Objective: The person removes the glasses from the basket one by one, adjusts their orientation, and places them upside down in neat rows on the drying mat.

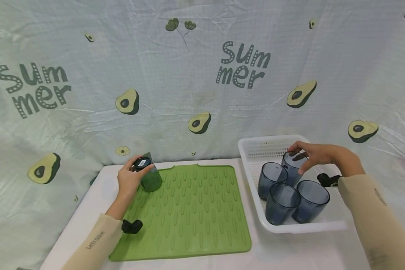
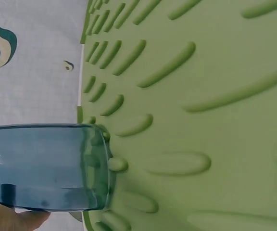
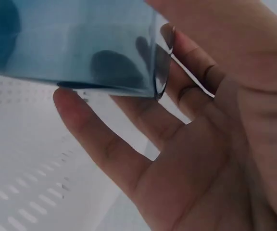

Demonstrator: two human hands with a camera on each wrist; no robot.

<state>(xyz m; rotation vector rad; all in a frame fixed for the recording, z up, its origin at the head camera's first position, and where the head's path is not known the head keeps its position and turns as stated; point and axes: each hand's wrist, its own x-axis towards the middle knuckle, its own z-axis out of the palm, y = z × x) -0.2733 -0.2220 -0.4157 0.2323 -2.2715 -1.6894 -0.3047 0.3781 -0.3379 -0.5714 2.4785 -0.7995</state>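
Because the upturned blue-grey tumbler point(image 1: 152, 180) looks like smooth glass, it should handle as stiff, slippery and breakable, best held round the wall near its base, where the left hand point(image 1: 129, 177) grips it at the far-left corner of the green ridged mat point(image 1: 195, 213). Right hand point(image 1: 314, 154) grasps a second tumbler point(image 1: 291, 171) near its rim, inside the white perforated basket point(image 1: 303, 227) with three other tumblers point(image 1: 280, 208).

Glass A point(image 1: 152, 180), smoky blue, see-through, inverted, white label on upturned base, at far left corner of green mat point(image 1: 195, 210) | Glass B point(image 1: 290, 170), same tint, upright, gripped at rim, far part of white basket point(image 1: 303, 228), right.
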